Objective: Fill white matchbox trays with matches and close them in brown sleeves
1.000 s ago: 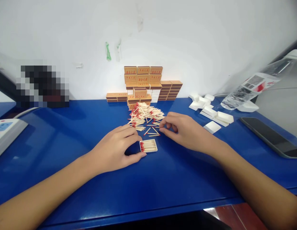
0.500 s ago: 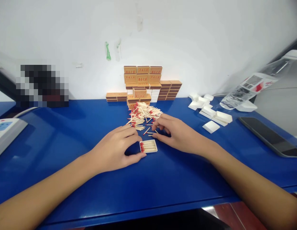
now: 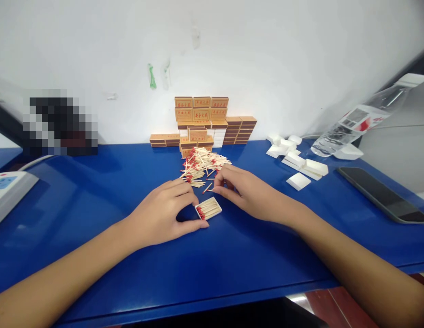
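A small white matchbox tray (image 3: 209,208) partly filled with red-tipped matches lies on the blue table (image 3: 232,255). My left hand (image 3: 162,213) curls round the tray's left end, thumb and fingers touching it. My right hand (image 3: 242,190) rests just right of the tray, fingers pinched over loose matches at the near edge of the match pile (image 3: 201,165). What the pinch holds is too small to make out.
Orange matchboxes (image 3: 201,119) are stacked against the white wall behind the pile. Several empty white trays (image 3: 298,159) lie to the right. A black phone (image 3: 382,194) and a plastic bottle (image 3: 355,124) lie at far right, a white power strip (image 3: 7,191) at far left.
My right hand has slid left along the pile's near edge toward the tray. The tray has turned slightly under my left hand, which stays in place.
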{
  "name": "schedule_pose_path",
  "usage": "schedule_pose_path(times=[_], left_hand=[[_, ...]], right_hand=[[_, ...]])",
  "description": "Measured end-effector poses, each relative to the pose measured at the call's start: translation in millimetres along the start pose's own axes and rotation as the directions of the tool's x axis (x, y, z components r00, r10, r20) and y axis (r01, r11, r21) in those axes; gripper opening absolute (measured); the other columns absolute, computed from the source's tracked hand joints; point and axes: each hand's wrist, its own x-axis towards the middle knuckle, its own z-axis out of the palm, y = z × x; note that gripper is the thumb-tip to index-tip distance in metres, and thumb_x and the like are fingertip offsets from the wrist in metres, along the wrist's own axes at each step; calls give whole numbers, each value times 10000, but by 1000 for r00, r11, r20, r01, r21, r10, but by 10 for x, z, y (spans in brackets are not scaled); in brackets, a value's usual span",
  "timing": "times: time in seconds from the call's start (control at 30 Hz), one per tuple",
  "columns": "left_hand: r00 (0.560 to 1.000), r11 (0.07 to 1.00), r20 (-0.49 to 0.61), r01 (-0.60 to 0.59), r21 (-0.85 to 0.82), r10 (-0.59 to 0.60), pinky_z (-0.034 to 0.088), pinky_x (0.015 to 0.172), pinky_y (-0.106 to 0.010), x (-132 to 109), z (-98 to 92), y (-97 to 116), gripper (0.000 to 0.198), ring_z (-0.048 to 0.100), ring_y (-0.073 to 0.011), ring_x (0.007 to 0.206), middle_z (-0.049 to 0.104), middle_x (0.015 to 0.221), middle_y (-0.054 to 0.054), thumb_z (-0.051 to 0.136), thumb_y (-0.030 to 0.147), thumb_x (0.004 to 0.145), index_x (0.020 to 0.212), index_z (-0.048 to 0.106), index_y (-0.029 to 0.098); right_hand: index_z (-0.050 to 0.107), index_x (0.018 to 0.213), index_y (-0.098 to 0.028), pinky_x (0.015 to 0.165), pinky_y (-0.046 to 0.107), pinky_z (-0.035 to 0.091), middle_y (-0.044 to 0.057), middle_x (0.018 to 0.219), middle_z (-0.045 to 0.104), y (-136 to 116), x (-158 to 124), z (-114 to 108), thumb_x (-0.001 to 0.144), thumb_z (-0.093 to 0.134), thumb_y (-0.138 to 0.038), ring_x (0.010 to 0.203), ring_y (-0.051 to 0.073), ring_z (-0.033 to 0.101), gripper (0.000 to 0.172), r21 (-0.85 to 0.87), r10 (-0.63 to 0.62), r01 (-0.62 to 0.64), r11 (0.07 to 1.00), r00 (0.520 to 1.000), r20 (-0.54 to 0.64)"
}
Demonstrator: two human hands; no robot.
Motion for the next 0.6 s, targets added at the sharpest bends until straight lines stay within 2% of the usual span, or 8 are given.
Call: schedule_pose_path(times=[0.1, 0.17, 0.23, 0.3, 0.37, 0.5, 0.6], left_hand=[[1000, 1000, -8, 2, -2, -2, 511, 822, -365, -5, 1, 0, 341, 626, -209, 834, 675, 872, -39, 780, 509, 924, 933, 703, 177], [1000, 1000, -11, 4, 0, -4, 504, 810, -361, -9, 4, 1, 338, 618, -206, 823, 667, 861, -36, 782, 502, 922, 924, 697, 174], [1000, 1000, -12, 7, 1, -7, 500, 813, -361, -13, 8, 0, 325, 617, -207, 828, 663, 860, -36, 784, 482, 924, 926, 693, 171], [1000, 1000, -14, 6, -2, -6, 499, 820, -361, -16, 13, -3, 314, 619, -209, 834, 663, 861, -36, 784, 471, 925, 933, 692, 172], [1000, 1000, -12, 7, -4, -7, 498, 821, -360, -17, 16, -7, 306, 622, -211, 842, 667, 866, -37, 780, 469, 929, 946, 695, 175], [1000, 1000, 1, 13, 7, -13, 499, 824, -366, -19, 10, -16, 307, 621, -213, 845, 675, 880, -40, 773, 468, 934, 958, 698, 171], [1000, 1000, 1, 13, 17, -13, 500, 824, -368, -20, 1, -21, 307, 620, -213, 848, 675, 880, -40, 774, 464, 934, 953, 698, 167]], right_hand=[[629, 976, -202, 725, 304, 428, 18, 923, 681, -51, -5, -10, 1061, 580, -289, 759, 155, 567, 131, 88, 42, -37, 995, 997, -61], [657, 1064, -203, 688, 294, 420, 11, 929, 697, -78, -5, 4, 1056, 586, -275, 713, 142, 553, 101, 141, 57, -46, 989, 996, -74], [669, 1210, -216, 685, 290, 424, 16, 978, 706, -103, -6, 20, 1062, 569, -253, 726, 142, 556, 183, 165, 32, -17, 986, 996, -85], [698, 1253, -234, 698, 290, 432, 19, 975, 700, -128, -8, 26, 1075, 540, -248, 758, 149, 561, 238, 158, -5, 20, 987, 996, -90], [754, 1159, -234, 698, 290, 437, 17, 939, 702, -157, -7, 18, 1075, 543, -265, 762, 150, 567, 229, 179, -3, 18, 984, 997, -80], [789, 1006, -216, 690, 292, 460, 22, 942, 758, -204, 0, -10, 1020, 653, -326, 790, 159, 620, 177, 339, 126, -100, 935, 990, -57], [809, 937, -211, 664, 293, 448, 13, 878, 764, -191, -4, 2, 963, 734, -356, 727, 145, 595, 165, 414, 177, -147, 898, 984, -35]])
